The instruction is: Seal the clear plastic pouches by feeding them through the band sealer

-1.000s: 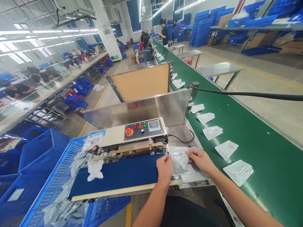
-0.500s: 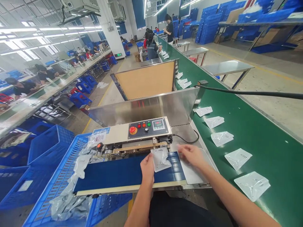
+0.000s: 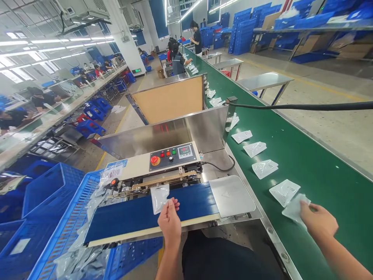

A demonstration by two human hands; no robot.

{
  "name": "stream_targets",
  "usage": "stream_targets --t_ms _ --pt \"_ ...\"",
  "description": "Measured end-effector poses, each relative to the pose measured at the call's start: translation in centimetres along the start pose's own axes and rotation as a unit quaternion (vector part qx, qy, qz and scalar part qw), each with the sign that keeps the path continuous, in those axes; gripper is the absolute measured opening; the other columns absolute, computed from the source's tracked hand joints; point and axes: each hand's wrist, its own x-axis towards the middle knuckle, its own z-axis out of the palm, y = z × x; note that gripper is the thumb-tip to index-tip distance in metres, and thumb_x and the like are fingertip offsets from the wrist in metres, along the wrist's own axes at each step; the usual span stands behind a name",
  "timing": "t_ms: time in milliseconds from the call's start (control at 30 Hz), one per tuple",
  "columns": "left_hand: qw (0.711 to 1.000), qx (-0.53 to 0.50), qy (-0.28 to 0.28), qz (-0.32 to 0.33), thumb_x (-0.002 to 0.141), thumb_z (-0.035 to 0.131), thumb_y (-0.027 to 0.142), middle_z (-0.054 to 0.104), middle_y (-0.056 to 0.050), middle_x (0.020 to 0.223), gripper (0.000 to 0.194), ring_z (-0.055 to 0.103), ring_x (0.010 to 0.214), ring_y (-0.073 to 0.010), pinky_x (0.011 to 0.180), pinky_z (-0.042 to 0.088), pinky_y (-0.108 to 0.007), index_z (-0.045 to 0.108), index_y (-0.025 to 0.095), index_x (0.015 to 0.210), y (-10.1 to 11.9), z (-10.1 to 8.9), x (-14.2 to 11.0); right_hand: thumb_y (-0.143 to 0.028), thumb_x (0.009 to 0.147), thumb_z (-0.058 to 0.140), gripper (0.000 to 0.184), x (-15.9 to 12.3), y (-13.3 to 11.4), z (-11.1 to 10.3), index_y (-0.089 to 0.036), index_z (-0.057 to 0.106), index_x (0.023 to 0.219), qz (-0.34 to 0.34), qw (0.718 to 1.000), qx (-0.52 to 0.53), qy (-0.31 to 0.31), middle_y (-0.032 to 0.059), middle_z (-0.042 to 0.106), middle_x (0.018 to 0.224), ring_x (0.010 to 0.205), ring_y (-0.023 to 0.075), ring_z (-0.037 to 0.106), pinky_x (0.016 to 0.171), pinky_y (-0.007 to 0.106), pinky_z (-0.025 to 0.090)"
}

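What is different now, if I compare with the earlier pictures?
The bag at the sealer moved left along the blue belt, the left hand still at its edge. The right hand let go of it and took hold of another bag on the green belt. The bag at the blue belt's left end is gone. The sealer stayed put.

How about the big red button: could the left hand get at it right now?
Probably yes: the left hand is at a pouch near the red button, and only low machine parts seem to lie between, with open space above.
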Motion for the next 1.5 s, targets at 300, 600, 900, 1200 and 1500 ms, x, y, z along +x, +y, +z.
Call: stream_targets --t_ms 300,600,900,1200,1500 --pt "0.924 0.032 -0.328 0.194 0.099 0.072 0.048 0.079 -0.016 0.131 0.041 0.076 0.119 -0.0348 0.108 0.060 -0.049 0.081 0.023 0.130 4.9 10.5 -6.0 -0.069 0.088 0.065 0.047 -13.7 -14.2 -3.6 -0.022 0.068 0.090 -0.285 0.901 0.311 -0.101 0.0160 0.076 0.129 0.073 0.0196 0.063 0.074 0.037 0.055" --pt "0.937 0.071 -0.321 0.115 0.109 0.047 0.056 0.064 -0.005 0.065 0.058 0.050 0.062 -0.0182 0.060 0.038 -0.029 0.076 0.019 0.076 4.3 10.7 -6.4 -0.077 0.083 0.075 0.064 -18.8 -17.3 -1.0 -0.022 0.075 0.116 -0.226 0.802 0.416 -0.364 0.0077 0.075 0.093 0.065 0.0175 0.058 0.059 0.031 0.050" --pt "0.973 0.048 -0.207 -0.085 0.085 0.077 0.056 0.039 0.004 0.050 0.057 0.033 0.055 -0.0129 0.054 0.026 -0.027 0.053 0.021 0.048 1.1 12.7 -2.4 -0.074 0.068 0.082 0.056 -16.2 -19.4 3.3 -0.021 0.066 0.068 -0.146 0.841 0.351 -0.385 -0.0025 0.050 0.054 0.050 0.0120 0.039 0.047 0.027 0.029" --pt "0.978 -0.012 -0.138 -0.155 0.078 0.077 0.066 0.065 -0.004 0.062 0.054 0.053 0.059 -0.0159 0.056 0.038 -0.026 0.077 0.013 0.069 -0.5 9.5 2.0 -0.066 0.066 0.084 0.050 -19.5 -25.0 7.4 -0.020 0.066 0.067 -0.127 0.807 0.295 -0.495 -0.0051 0.046 0.047 0.044 0.0087 0.034 0.044 0.025 0.021" --pt "0.996 0.026 0.065 -0.062 0.085 0.078 0.057 0.081 -0.014 0.116 0.057 0.075 0.097 -0.0278 0.081 0.058 -0.036 0.080 0.018 0.126 -0.7 0.8 4.1 -0.066 0.081 0.064 0.066 -6.3 -14.8 2.2 -0.014 0.080 0.120 -0.079 0.956 0.217 -0.178 0.0245 0.076 0.117 0.097 0.0382 0.070 0.077 0.047 0.051"
